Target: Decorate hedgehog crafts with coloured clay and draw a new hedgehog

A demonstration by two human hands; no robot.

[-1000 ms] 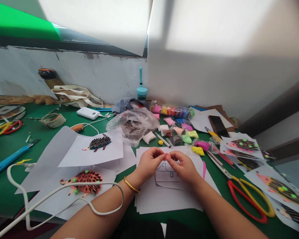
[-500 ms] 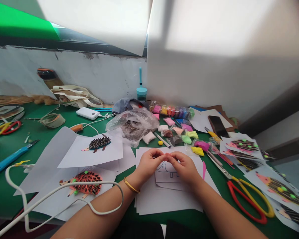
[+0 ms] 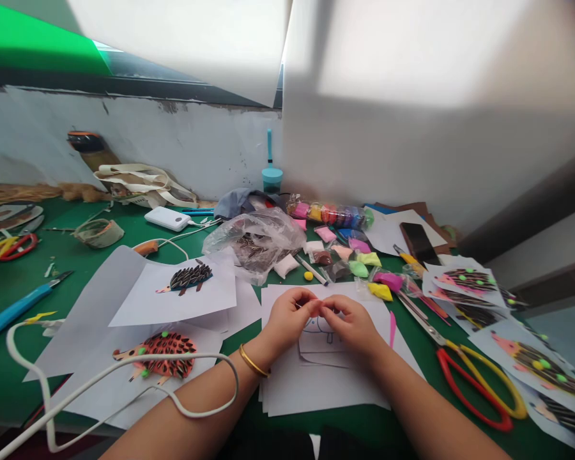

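Over the sheet with the outlined animal drawing [image 3: 315,345], my left hand [image 3: 290,319] and my right hand [image 3: 347,322] meet at the fingertips. Both are closed in a pinch, thumbs against fingers. Whatever lies between the tips is hidden or too small to name. The drawing rests on a stack of white paper [image 3: 287,390], and my hands cover its upper part. A yellow ball [image 3: 308,276] and a pen [image 3: 312,269] lie just beyond my hands. Packets of coloured clay, such as a yellow packet [image 3: 380,291], are spread behind them.
Red-and-yellow scissors [image 3: 479,383] lie right, beside several hedgehog pictures [image 3: 536,361]. A plastic bag of seeds [image 3: 253,243] stands behind. To the left are a seed-covered hedgehog picture [image 3: 191,278], an orange hedgehog [image 3: 167,354], a blue craft knife [image 3: 19,310] and a looping white cable [image 3: 124,361].
My hands have shifted slightly downward, still fingertip to fingertip. A reddish spot between the tips earlier is now mostly out of sight. The objects on the table stay put.
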